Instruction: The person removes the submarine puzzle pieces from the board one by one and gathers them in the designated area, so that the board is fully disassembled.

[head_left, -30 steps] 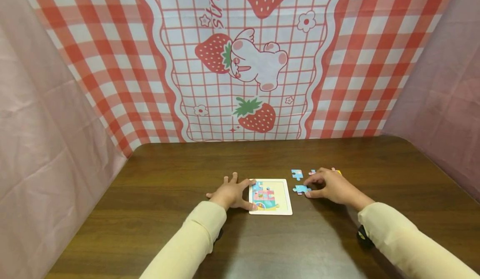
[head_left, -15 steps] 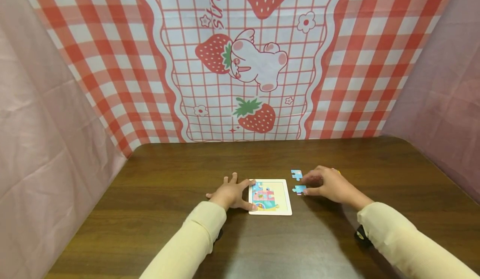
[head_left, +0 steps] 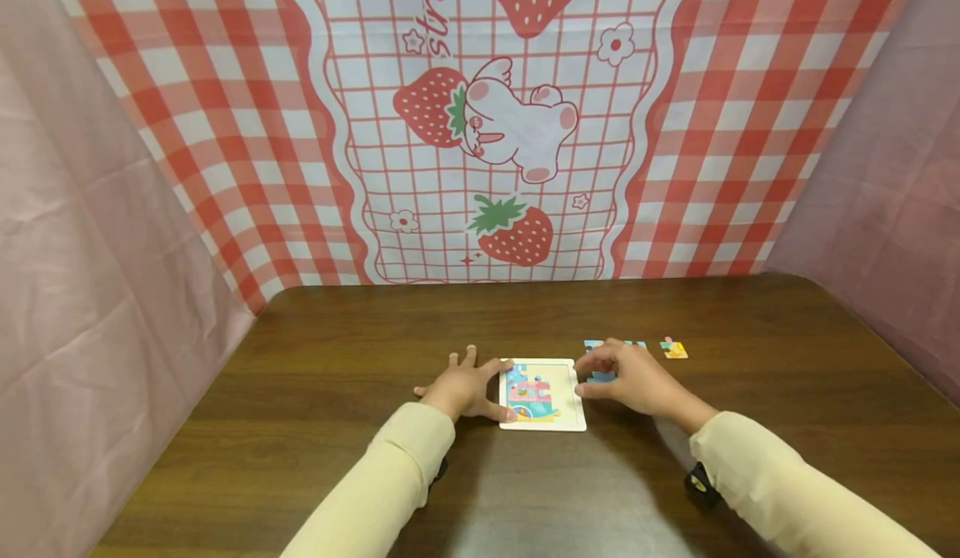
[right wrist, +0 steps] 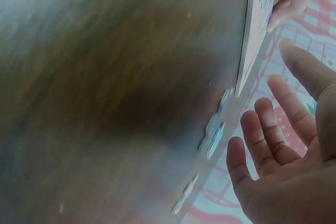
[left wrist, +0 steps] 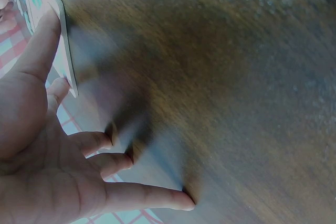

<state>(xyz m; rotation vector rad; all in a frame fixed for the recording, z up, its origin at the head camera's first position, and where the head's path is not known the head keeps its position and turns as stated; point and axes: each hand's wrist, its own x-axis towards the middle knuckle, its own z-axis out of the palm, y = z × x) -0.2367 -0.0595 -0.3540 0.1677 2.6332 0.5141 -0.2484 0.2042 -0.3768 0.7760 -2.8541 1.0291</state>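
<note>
A square puzzle board point(head_left: 566, 384) with a pale frame lies mid-table, its left part filled with joined, colourful pieces. My left hand point(head_left: 461, 389) rests thumb and index fingertip on the board's left corners, its other fingers spread on the wood, as the left wrist view also shows. At the board's right edge, my right hand point(head_left: 637, 381) hovers with thumb and index apart. Nothing shows between its loosely bent fingers in the right wrist view. Beneath and behind it are a blue puzzle piece point(head_left: 602, 376), partly hidden, and another blue piece point(head_left: 592, 344).
Farther right on the dark wooden table point(head_left: 337, 341) lies a yellow puzzle piece point(head_left: 674, 349). Part of another piece point(head_left: 639, 344) peeks out behind my right hand. A red checked strawberry cloth point(head_left: 517, 233) hangs at the table's back edge, with pink cloth on both sides.
My right hand has moved left from the loose pieces to the board's right edge, uncovering the yellow piece and covering much of the blue ones. My left hand stays in place.
</note>
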